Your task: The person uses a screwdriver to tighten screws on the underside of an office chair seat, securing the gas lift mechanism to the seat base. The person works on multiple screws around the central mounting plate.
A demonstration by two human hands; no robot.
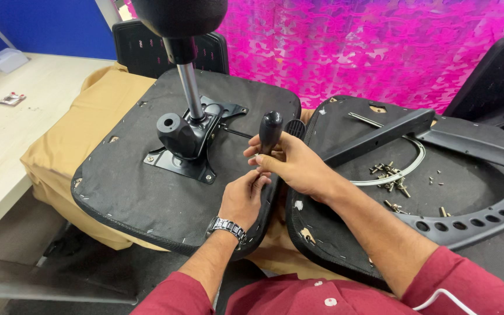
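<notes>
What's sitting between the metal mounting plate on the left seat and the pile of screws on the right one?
In the head view, both hands lie there: the right hand grips a black handle, and the left hand touches it from below.

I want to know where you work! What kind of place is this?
Probably an office used as a chair-assembly workshop: upturned chair seats lie on a cloth-covered table, loose screws sit nearby, and the hands hold a black-handled tool.
</notes>
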